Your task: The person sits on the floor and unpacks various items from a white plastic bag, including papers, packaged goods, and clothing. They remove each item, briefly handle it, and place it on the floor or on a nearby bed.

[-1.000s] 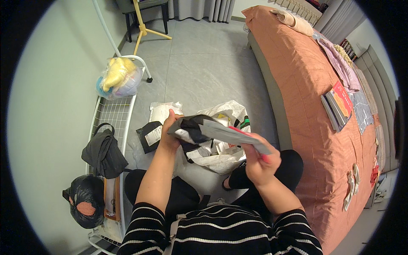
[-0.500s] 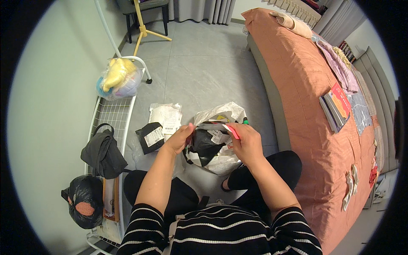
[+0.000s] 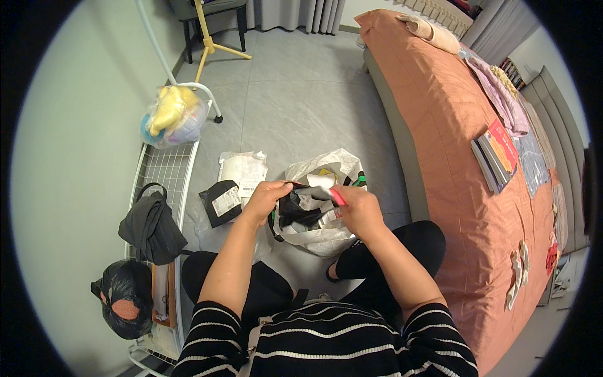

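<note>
In front of me I hold a black plastic mailing bag (image 3: 291, 207) with a greyish inner edge and a pale label. It hangs over a large white woven sack (image 3: 323, 242) standing on the floor between my feet. My left hand (image 3: 267, 200) is closed, pinching the bag's upper left edge between thumb and fingers. At the bag's right end, my right hand (image 3: 360, 212) is closed around a small flat pinkish-red object (image 3: 338, 195), its kind not clear. Inside the sack, white and yellow pieces show, partly hidden by the bag.
Left of the sack lie a black labelled parcel (image 3: 220, 202) and a white parcel (image 3: 242, 168). A white wire rack (image 3: 164, 164) along the wall bears a folded black bag (image 3: 151, 227) and a wrapped plush toy (image 3: 174, 116). To the right stands a bed (image 3: 433, 163) with books (image 3: 496, 157).
The black bag has shifted and tilted between my hands, its label less plain now. More of the sack's contents show behind it. My left hand has moved slightly right.
</note>
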Demonstrator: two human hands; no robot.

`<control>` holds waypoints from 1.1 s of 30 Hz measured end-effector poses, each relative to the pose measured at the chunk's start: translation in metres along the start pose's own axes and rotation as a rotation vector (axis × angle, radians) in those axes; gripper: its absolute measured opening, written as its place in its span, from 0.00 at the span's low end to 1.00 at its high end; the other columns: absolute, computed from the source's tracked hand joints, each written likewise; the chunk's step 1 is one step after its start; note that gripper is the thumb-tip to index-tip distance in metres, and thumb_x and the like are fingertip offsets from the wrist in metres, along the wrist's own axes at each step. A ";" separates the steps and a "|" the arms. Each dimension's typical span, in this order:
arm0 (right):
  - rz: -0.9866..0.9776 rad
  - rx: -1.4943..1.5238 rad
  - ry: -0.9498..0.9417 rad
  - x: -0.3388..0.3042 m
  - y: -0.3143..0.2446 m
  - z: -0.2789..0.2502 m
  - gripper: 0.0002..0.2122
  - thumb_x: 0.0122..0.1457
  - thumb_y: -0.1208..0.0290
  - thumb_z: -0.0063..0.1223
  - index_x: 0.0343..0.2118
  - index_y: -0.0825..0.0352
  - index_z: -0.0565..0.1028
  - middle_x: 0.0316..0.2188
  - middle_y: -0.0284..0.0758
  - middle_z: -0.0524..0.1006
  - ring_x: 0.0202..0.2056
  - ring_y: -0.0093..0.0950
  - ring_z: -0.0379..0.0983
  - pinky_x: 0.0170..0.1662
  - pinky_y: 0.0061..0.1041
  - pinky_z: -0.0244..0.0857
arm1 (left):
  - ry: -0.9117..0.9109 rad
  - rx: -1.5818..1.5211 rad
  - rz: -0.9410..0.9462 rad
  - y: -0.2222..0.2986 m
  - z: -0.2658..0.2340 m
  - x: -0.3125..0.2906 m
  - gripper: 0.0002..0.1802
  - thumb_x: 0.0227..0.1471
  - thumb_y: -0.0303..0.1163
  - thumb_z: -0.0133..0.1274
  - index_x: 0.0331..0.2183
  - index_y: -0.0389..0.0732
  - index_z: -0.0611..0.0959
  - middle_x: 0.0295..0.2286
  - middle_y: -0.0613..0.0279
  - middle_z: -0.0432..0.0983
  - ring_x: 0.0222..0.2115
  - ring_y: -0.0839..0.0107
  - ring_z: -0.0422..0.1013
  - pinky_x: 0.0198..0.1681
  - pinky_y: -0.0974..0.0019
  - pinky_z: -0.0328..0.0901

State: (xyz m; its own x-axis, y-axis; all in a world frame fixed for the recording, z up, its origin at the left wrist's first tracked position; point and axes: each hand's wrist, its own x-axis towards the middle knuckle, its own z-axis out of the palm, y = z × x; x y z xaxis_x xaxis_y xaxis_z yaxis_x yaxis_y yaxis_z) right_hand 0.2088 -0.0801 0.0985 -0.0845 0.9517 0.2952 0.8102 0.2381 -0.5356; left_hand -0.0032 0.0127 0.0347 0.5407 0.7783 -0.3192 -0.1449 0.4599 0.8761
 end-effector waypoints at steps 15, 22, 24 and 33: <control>-0.203 -0.412 -0.066 -0.012 0.007 0.073 0.13 0.49 0.74 0.47 0.39 0.70 0.72 0.32 0.38 0.77 0.30 0.32 0.76 0.31 0.28 0.70 | 0.017 0.575 0.338 -0.030 0.007 0.007 0.13 0.52 0.32 0.51 0.35 0.34 0.82 0.45 0.50 0.74 0.48 0.61 0.68 0.51 0.64 0.60; -0.058 -0.522 -0.210 -0.014 0.022 0.096 0.03 0.50 0.74 0.46 0.28 0.66 0.70 0.24 0.37 0.76 0.25 0.32 0.77 0.25 0.30 0.71 | 0.050 0.534 0.283 -0.047 0.021 0.007 0.14 0.51 0.33 0.52 0.40 0.37 0.82 0.51 0.42 0.66 0.54 0.59 0.62 0.55 0.64 0.56; -0.029 -0.471 -0.154 -0.013 0.024 0.092 0.03 0.50 0.75 0.46 0.28 0.66 0.70 0.25 0.38 0.76 0.25 0.33 0.77 0.26 0.30 0.71 | 0.206 0.686 0.468 -0.053 0.022 0.009 0.17 0.50 0.36 0.54 0.42 0.39 0.81 0.53 0.40 0.62 0.56 0.56 0.59 0.56 0.61 0.54; 0.385 0.136 0.179 -0.006 0.005 0.066 0.06 0.47 0.78 0.51 0.29 0.70 0.67 0.22 0.52 0.73 0.28 0.52 0.72 0.30 0.46 0.65 | 0.266 0.683 0.462 -0.059 0.043 0.002 0.52 0.46 0.48 0.59 0.57 0.23 0.52 0.56 0.32 0.53 0.58 0.48 0.52 0.59 0.58 0.50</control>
State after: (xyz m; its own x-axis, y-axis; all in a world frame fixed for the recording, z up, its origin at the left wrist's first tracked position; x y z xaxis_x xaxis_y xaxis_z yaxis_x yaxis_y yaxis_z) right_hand 0.1747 -0.0718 0.0420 0.3197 0.9304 0.1795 0.6785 -0.0925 -0.7287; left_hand 0.0419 -0.0311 -0.0020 0.3265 0.9371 0.1233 0.2729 -0.2184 0.9369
